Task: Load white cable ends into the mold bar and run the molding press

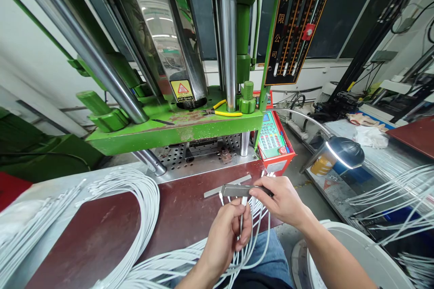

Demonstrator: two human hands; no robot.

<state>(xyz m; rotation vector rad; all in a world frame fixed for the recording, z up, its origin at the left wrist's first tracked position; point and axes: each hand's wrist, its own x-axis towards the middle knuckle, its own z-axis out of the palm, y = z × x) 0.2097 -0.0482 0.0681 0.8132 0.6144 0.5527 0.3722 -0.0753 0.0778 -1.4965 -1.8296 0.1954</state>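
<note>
My left hand point(224, 232) pinches a white cable point(241, 223) just below its end. The cable's white plug end point(244, 200) points up against the lower side of a dark grey metal bar point(233, 191). My right hand point(283, 198) grips that bar at its right end, between thumb and fingers. Whether the plug is seated in the bar or only touches it, I cannot tell. Below and behind my hands, several more white cables point(261, 221) hang over the table edge and my lap. A flat metal strip point(213, 191) lies on the brown tabletop point(179, 207) just behind the bar.
A green press point(190, 128) stands ahead, with yellow-handled pliers point(228, 113) on its plate. Coiled white cables point(149, 198) lie left. A red control panel point(276, 140), a lit lamp point(344, 153) and a white bin point(352, 235) are to the right.
</note>
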